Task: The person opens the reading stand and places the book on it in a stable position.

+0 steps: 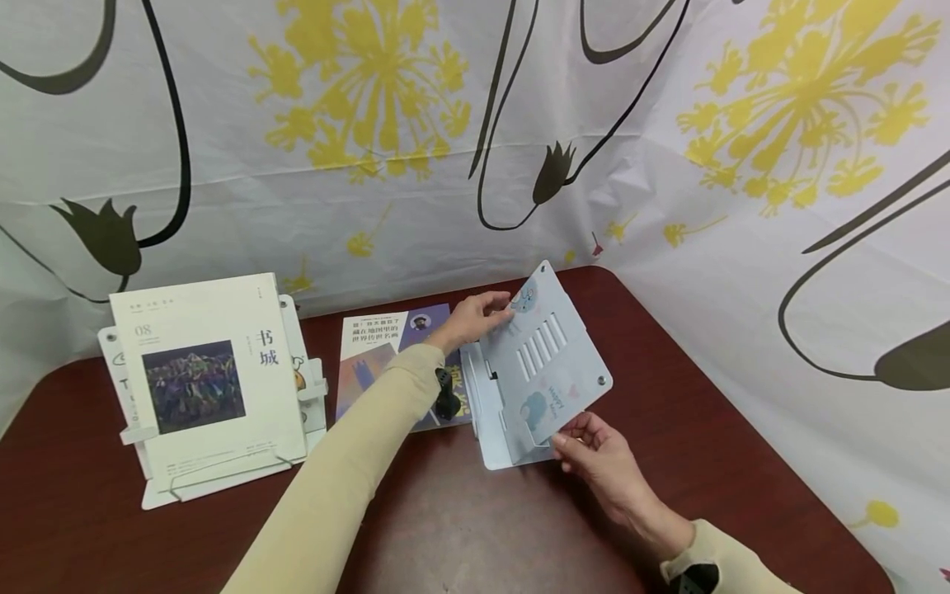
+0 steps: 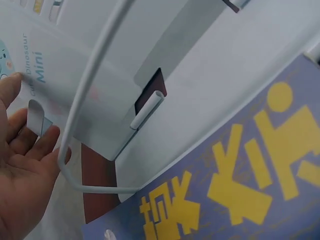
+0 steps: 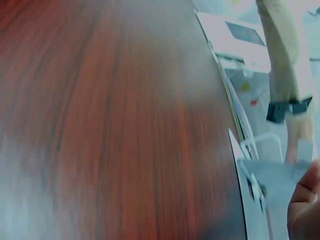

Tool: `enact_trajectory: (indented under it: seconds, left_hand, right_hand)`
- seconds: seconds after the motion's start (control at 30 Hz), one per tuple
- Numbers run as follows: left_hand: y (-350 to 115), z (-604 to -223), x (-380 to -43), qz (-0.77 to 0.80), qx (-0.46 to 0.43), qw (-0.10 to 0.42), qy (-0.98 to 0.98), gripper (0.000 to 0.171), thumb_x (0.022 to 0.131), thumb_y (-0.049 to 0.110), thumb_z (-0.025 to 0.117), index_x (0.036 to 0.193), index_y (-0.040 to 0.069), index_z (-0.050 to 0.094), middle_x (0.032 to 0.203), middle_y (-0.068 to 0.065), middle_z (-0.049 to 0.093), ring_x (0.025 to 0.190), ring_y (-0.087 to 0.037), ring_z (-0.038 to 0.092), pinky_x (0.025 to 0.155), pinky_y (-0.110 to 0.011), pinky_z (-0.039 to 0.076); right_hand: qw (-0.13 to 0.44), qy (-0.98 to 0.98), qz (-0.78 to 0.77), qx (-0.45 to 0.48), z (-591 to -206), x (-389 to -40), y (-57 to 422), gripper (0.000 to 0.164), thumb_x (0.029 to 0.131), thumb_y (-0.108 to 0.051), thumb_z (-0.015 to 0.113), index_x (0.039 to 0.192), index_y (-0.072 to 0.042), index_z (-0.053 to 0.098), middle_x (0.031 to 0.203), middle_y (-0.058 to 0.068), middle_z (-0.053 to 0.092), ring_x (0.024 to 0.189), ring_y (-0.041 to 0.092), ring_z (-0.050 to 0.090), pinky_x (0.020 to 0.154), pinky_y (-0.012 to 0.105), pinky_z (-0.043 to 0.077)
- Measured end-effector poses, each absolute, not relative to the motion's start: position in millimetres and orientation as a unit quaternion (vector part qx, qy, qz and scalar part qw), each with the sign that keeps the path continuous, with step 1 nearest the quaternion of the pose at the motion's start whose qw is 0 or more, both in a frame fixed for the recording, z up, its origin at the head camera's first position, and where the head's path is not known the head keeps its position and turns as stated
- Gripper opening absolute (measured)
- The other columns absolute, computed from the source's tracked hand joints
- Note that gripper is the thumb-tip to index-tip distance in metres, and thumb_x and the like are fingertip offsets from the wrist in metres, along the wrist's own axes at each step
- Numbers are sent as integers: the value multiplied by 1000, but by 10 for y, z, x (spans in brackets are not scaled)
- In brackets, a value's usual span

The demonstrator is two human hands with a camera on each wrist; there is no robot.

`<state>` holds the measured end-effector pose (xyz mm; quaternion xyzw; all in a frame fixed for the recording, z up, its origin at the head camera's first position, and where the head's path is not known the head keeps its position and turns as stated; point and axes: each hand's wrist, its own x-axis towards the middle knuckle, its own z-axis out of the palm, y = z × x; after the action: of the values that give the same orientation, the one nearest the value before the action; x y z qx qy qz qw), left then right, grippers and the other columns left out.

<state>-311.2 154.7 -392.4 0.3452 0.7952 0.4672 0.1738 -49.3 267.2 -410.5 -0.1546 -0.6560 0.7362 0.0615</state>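
Note:
A pale blue metal book stand [image 1: 549,355] with slots and a cartoon print has its panel tilted up from its flat base [image 1: 493,450]. My left hand [image 1: 478,318] holds the panel's upper left edge; in the left wrist view its thumb [image 2: 10,89] lies on the printed face and the fingers curl beside a small bent tab [image 2: 36,117]. My right hand [image 1: 604,462] pinches the lower right part of the panel. At the edge of the right wrist view, the right-hand fingers [image 3: 305,192] meet the stand's pale plate [image 3: 275,182]. A wire holder [image 2: 90,85] crosses the left wrist view.
Beside the stand's left edge lies a purple and white book [image 1: 371,363], partly under my left arm. At the left, a white book [image 1: 215,330] leans on another white stand [image 1: 315,396]. The dark red table [image 1: 445,528] meets a flower-patterned cloth [image 1: 416,214].

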Motion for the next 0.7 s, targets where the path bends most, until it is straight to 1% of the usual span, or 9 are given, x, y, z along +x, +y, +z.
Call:
enact_trajectory:
  seconds: [0.1, 0.27, 0.33, 0.5, 0.6, 0.7]
  left_hand:
    - [1543, -3935, -3097, 466, 349, 170, 795, 43, 95, 32, 55, 134, 15, 52, 129, -6, 57, 113, -20, 55, 89, -33, 48]
    - [1537, -3954, -3089, 471, 345, 162, 795, 37, 94, 32, 57, 128, 15, 58, 126, -5, 59, 107, -18, 56, 85, -31, 48]
    - [1537, -3962, -3086, 471, 343, 158, 797, 37, 94, 32, 57, 127, 15, 59, 126, -4, 59, 104, -17, 56, 82, -29, 48]
    - [1531, -3971, -3071, 475, 338, 144, 800, 35, 95, 31, 57, 125, 15, 60, 120, -5, 61, 90, -17, 54, 72, -26, 44]
    - [1531, -3978, -3072, 486, 326, 134, 800, 34, 94, 30, 58, 125, 14, 60, 116, -6, 63, 86, -16, 52, 69, -25, 42]
    - [1528, -3990, -3079, 500, 311, 122, 799, 34, 93, 27, 59, 125, 13, 60, 113, -6, 64, 86, -16, 53, 69, -25, 43]
  right_hand:
    - [69, -649, 741, -159, -4108, -499, 2611, 14, 88, -4, 63, 89, -6, 49, 76, -1, 57, 65, 7, 58, 56, 18, 48]
    - [85, -636, 747, -172, -4118, -505, 2568, 13, 89, -3, 62, 85, -6, 50, 73, 0, 57, 62, 7, 58, 56, 18, 49]
    - [88, -635, 748, -173, -4120, -504, 2564, 13, 88, -3, 62, 85, -6, 51, 72, 0, 57, 62, 7, 58, 55, 18, 49]
    - [101, -634, 744, -184, -4126, -516, 2596, 12, 88, -3, 63, 85, -6, 52, 71, 0, 58, 61, 7, 59, 56, 19, 50]
    - [112, -635, 740, -189, -4123, -534, 2655, 11, 88, -4, 64, 88, -4, 53, 71, 0, 58, 62, 7, 60, 57, 20, 52]
    - [124, -631, 743, -186, -4119, -564, 2740, 12, 88, -6, 64, 90, -2, 54, 72, 0, 59, 63, 8, 61, 59, 21, 53]
